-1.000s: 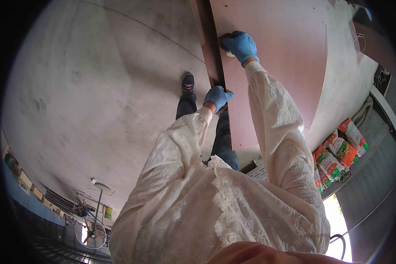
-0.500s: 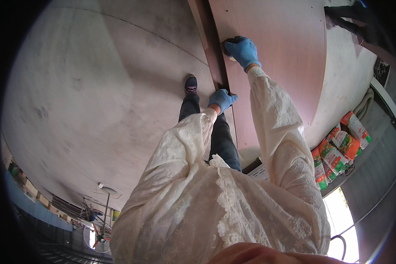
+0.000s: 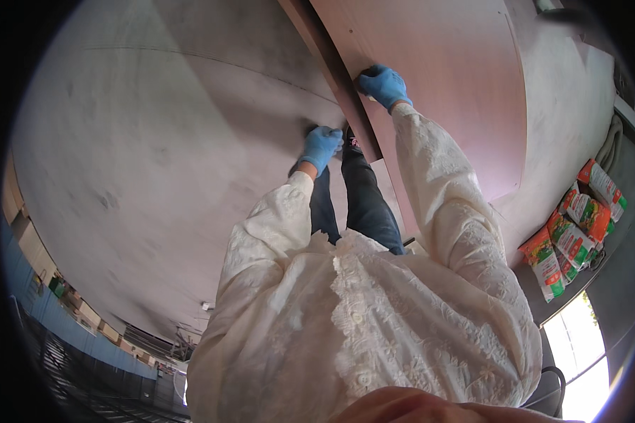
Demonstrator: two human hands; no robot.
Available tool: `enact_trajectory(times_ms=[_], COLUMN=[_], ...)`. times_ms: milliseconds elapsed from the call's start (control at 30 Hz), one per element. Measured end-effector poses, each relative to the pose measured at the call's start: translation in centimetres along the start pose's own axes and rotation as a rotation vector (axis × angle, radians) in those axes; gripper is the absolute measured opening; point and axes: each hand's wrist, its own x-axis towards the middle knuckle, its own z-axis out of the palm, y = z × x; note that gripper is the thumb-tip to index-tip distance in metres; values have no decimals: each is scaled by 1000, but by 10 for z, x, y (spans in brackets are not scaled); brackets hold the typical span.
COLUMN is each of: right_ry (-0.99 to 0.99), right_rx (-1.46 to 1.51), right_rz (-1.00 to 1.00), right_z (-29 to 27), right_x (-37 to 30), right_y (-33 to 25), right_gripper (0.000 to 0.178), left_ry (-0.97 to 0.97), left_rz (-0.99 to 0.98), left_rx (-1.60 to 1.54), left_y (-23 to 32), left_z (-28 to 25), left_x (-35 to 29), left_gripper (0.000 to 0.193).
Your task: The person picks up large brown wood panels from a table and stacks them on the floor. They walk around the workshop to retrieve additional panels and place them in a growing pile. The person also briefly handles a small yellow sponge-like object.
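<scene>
A large reddish-brown wood-grain panel (image 3: pixel 458 92) stretches away ahead of me, with a dark recessed strip (image 3: pixel 342 81) along its left side. My right hand (image 3: pixel 386 86), in a blue glove, is closed at the panel's left edge. Something small, dark and pale shows under its fingers, too hidden to name. To the left of the panel, over the grey floor, my left hand (image 3: pixel 322 148) in a matching glove is apart from the board. Its fingers are curled closed, and whatever they may hold cannot be made out.
Several red, white and green bags (image 3: pixel 571 233) lie on the right by a grey wall. Grey concrete floor (image 3: pixel 155 155) spreads to the left. A dark blurred shape (image 3: pixel 568 21) shows at the upper right. My feet and legs (image 3: pixel 367 201) stand by the panel's near end.
My left hand has come off the panel's left edge and moved left over the floor. My right hand stays at the edge, still closed. One foot now shows beside the dark strip.
</scene>
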Motion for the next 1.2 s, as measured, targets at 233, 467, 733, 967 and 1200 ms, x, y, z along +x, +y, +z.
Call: enact_trajectory(times_ms=[233, 467, 733, 967, 1200], right_ry=[309, 377, 350, 221, 263], right_rx=[-4, -189, -246, -249, -275], right_rz=[155, 458, 501, 453, 429], right_z=[17, 42, 43, 35, 43], right_x=[-24, -21, -14, -6, -5], right_y=[7, -55, -52, -41, -29], right_gripper=[28, 40, 35, 33, 35], left_ry=[-43, -161, -61, 3, 91], left_rz=[-157, -138, -179, -209, -355], left_rx=[38, 147, 238, 163, 280], left_y=[56, 112, 160, 168, 149], left_z=[-75, -169, -187, -200, -256], left_x=[10, 60, 74, 70, 58], left_gripper=[22, 19, 21, 19, 33])
